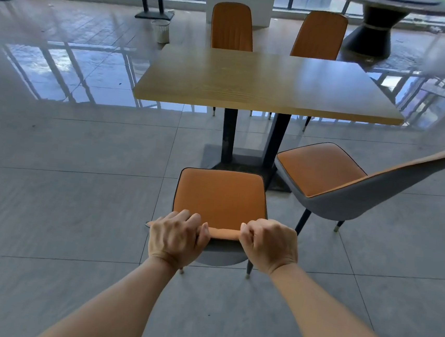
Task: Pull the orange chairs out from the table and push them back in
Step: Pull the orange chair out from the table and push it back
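An orange chair [220,195] stands right in front of me, its seat clear of the wooden table [265,82]. My left hand [175,237] and my right hand [270,243] both grip the top edge of its backrest, side by side. A second orange chair [322,168] with a grey back stands to the right, turned at an angle and away from the table. Two more orange chairs [231,26] [320,35] sit tucked in at the table's far side.
The table stands on two dark legs with a flat base [241,159]. A white waste bin [160,30] is at the back left on the grey tiled floor. A round dark table [376,23] stands at the back right, before glass railings.
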Motion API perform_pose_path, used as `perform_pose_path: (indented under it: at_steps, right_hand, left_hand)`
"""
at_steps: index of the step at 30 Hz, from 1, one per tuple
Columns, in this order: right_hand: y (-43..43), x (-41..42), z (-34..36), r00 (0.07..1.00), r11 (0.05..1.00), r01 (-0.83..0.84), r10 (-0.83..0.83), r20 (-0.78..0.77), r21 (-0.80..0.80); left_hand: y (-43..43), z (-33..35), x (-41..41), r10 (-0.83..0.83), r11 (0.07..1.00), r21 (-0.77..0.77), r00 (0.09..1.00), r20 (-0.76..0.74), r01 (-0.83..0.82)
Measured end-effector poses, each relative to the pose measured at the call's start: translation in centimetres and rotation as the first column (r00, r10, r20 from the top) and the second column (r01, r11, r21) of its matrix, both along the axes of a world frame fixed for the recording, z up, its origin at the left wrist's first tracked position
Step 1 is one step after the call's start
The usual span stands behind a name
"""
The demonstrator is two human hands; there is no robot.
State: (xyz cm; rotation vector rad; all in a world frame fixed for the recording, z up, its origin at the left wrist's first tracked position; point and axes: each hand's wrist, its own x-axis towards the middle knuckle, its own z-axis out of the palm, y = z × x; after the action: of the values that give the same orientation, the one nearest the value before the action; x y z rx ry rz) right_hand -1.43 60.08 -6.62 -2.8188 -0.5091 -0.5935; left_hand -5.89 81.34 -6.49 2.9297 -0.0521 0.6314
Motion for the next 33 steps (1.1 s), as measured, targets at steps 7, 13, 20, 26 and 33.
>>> perform_pose_path:
  at_steps: [7,13,20,26,33]
  right_hand:
    - [3.6,3.9,0.0,0.999,0.999,0.036,-0.036,-0.025,0.018]
    - [6.5,8.0,0.2,0.998,0.998,0.058,-0.057,-0.034,0.02]
    - [9.7,11.0,0.4,0.995,0.995,0.095,-0.095,-0.044,0.014]
    - [10.9,12.9,0.2,0.992,0.993,0.112,-0.111,-0.064,0.018]
    - [11.7,14.4,0.1,0.99,0.992,0.123,-0.121,-0.074,0.028]
  left_hand:
    - [3.5,0.4,4.7,-0.023,1.0,0.019,1.0,-0.021,0.024]
    - [6.5,0.4,9.4,-0.034,0.999,0.03,0.999,-0.032,0.035]
    - [9.7,0.4,13.4,-0.055,0.998,0.013,0.997,-0.051,0.056]
    - [11.0,0.2,15.6,-0.065,0.998,0.018,0.996,-0.069,0.066]
    - [12.0,0.0,17.4,-0.106,0.994,0.009,0.994,-0.032,0.106]
